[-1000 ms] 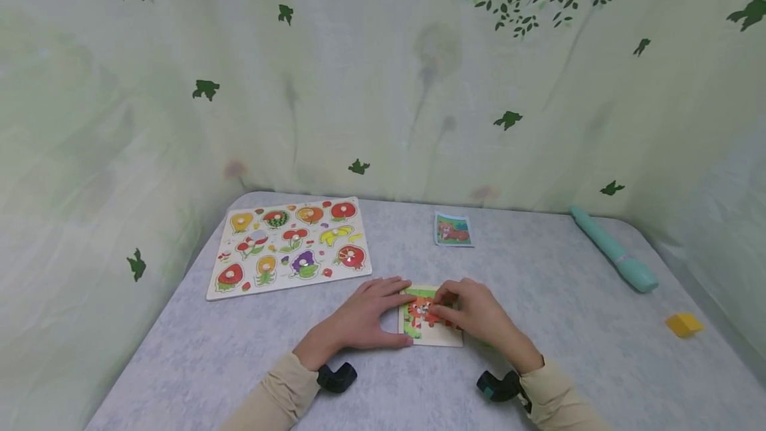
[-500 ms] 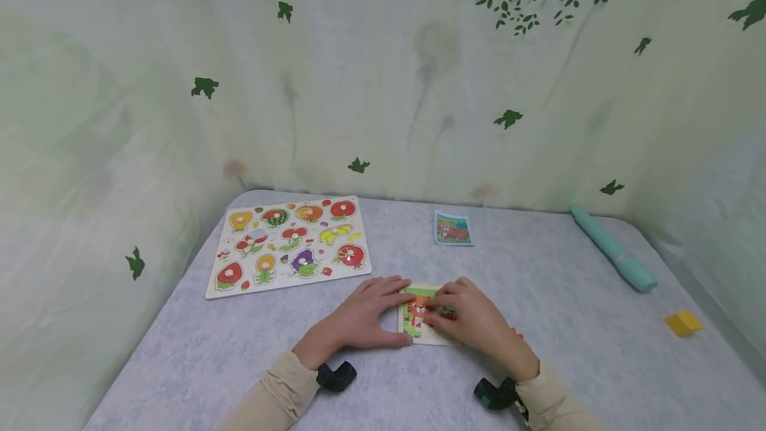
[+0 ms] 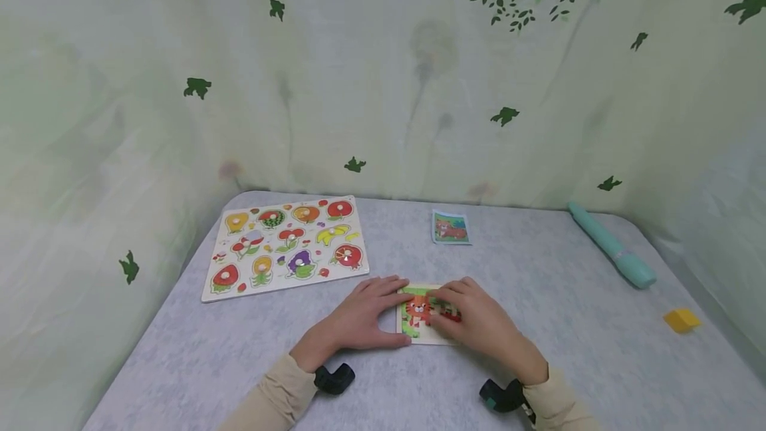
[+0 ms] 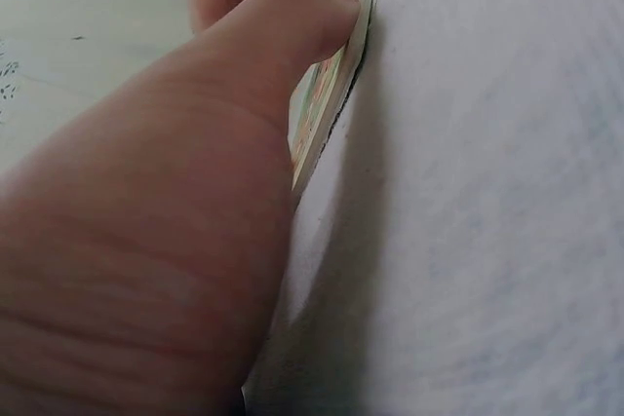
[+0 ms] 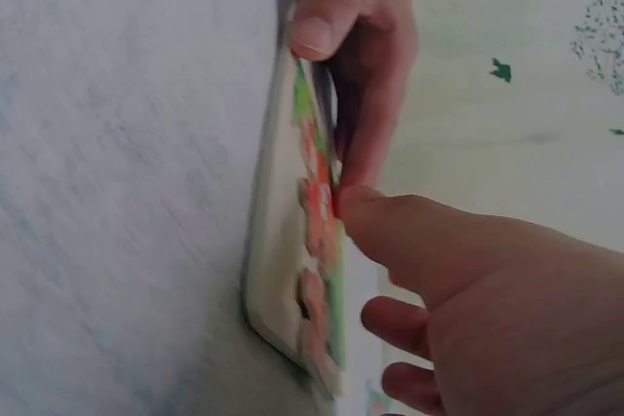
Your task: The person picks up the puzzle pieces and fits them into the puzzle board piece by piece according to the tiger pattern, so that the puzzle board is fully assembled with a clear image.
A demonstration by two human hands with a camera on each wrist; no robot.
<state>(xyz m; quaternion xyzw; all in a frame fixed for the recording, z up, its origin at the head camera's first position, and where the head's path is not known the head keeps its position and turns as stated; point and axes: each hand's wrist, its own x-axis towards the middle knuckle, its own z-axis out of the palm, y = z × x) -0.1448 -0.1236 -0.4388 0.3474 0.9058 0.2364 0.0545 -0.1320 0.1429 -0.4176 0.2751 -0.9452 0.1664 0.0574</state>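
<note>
A small wooden jigsaw board [image 3: 426, 335] with an orange tiger picture [image 3: 417, 308] lies flat between both hands. My left hand [image 3: 366, 316] rests at its left side, fingers outstretched, with the thumb on the near left corner and a fingertip on the picture. From the right, my right hand [image 3: 483, 319] reaches over the board, thumb and forefinger bent about a puzzle piece [image 5: 318, 204]; the hand covers much of the picture's right part. In the right wrist view the thumb touches the pieces, which stand slightly above the bare wood at the near edge.
A fruit knob-puzzle board [image 3: 287, 245] lies at the back left. Behind the jigsaw lies a small picture card [image 3: 451, 227]. A rolled teal bundle [image 3: 612, 245] and a yellow block [image 3: 682, 320] are on the right. A printed curtain [image 3: 383, 85] borders the grey table [image 3: 239, 344].
My right fingers have shifted slightly over the board, and their tips now stand further apart. A red bit seen beside the right wrist half a second ago is out of sight. The left hand stays put.
</note>
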